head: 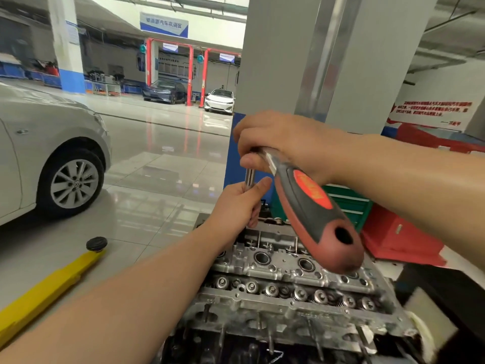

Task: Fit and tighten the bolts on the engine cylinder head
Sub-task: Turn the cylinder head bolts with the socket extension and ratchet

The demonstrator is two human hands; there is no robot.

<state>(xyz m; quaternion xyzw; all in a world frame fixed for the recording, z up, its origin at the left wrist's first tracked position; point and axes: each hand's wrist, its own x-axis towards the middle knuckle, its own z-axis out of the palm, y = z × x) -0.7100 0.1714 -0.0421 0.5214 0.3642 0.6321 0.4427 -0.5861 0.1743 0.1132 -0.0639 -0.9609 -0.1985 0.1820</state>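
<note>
The right hand curls over the head of a ratchet wrench, fingers and thumb closed around the bright metal neck, while the handle, a thick rounded grip of black rubber with red sides, an orange oval label and a hanging hole in its butt, slants down toward the camera. Below it the left hand grips a slim polished steel extension bar that drops straight from the wrench head, fingers wrapped round the shaft and thumb raised alongside it; where the bar's lower end meets the engine is hidden behind this hand. The engine cylinder head lies under both forearms, a rough grey cast-aluminium block with round spark-plug wells down its middle, a row of shiny valve spring retainers along its near side, and thin dark studs standing along the near edge. The bar comes down at the far left corner of the head. The floor is glossy pale tile that mirrors the lights. A yellow steel lift arm with a black ribbed rubber pad reaches in at the left, by the front wheel of a silver car. A grey concrete pillar with a blue base rises behind the hands, a red plastic bin and a green tool cabinet at its foot; two more cars stand by red lift posts far off.
</note>
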